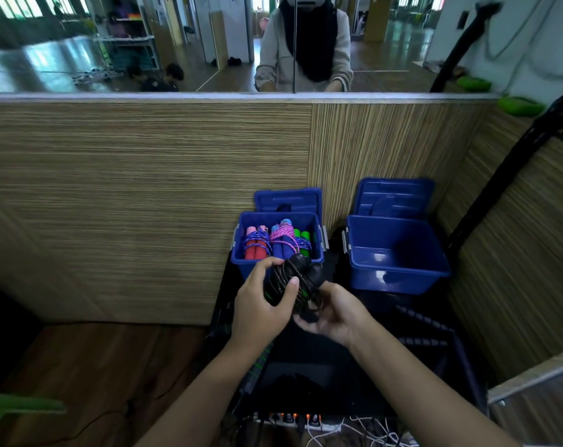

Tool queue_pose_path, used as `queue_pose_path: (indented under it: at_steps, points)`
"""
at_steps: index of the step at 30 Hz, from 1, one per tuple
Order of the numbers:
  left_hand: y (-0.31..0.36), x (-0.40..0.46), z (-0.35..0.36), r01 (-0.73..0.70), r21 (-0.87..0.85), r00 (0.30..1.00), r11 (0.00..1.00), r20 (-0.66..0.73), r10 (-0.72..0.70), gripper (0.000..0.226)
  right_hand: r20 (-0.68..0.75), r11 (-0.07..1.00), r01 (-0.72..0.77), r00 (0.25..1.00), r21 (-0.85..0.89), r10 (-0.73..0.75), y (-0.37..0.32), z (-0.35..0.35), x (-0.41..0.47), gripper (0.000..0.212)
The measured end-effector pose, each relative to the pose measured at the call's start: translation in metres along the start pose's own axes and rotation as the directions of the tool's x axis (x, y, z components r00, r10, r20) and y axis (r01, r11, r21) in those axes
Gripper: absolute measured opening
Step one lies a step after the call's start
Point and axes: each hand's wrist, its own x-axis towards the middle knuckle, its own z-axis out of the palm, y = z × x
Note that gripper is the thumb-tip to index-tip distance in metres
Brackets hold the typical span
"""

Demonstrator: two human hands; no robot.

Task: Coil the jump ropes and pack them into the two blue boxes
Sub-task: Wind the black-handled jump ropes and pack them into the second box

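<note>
A coiled black jump rope point(289, 279) with black handles is held between both hands, just in front of the left blue box point(241, 258). My left hand point(260, 304) grips the coil from the left, thumb across the cords. My right hand point(333, 314) cups it from below and pinches the cord end. The left box holds three coiled ropes: one with red handles point(255, 250), one with blue handles and pink cord point(283, 241), one with green handles point(304, 241). The right blue box point(399, 253) shows nothing inside.
Each box has its blue lid point(288, 200) point(394, 196) leaning against the wood-grain wall behind. The boxes stand on a dark stand point(322, 375). A power strip with cables point(305, 421) lies below. A black pole point(499, 188) slants at the right. A mirror runs above the wall.
</note>
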Motion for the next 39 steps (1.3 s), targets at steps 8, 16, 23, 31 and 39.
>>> queue_pose_path:
  at_steps: [8, 16, 23, 31, 39]
  points:
    - [0.004, 0.011, 0.036, 0.185, 0.029, 0.975, 0.982, 0.123, -0.187, 0.048, -0.062, 0.881, 0.466, 0.880, -0.079, -0.471, 0.018, -0.006, 0.012, 0.036]
    - [-0.002, 0.026, 0.076, 0.341, -0.134, 0.901, 0.930, 0.330, -0.283, 0.048, -0.006, 0.525, 0.569, 0.674, -0.633, -0.739, 0.003, -0.020, 0.001, 0.056]
    - [-0.001, 0.041, 0.128, 0.505, -0.263, 0.811, 0.822, 0.471, -0.347, 0.042, -0.064, 0.431, 0.475, 0.611, -0.767, -0.789, -0.033, -0.065, 0.018, 0.049]
    - [-0.007, 0.090, 0.214, 0.521, -0.215, 0.778, 0.826, 0.517, -0.357, 0.042, -0.026, 0.491, 0.495, 0.685, -0.717, -0.728, -0.124, -0.134, 0.067, 0.026]
    - [-0.069, 0.130, 0.274, 0.235, 0.183, 0.846, 0.955, 0.445, -0.294, 0.055, 0.001, 0.594, 0.471, 0.784, -0.652, -0.621, -0.194, -0.184, 0.149, 0.024]
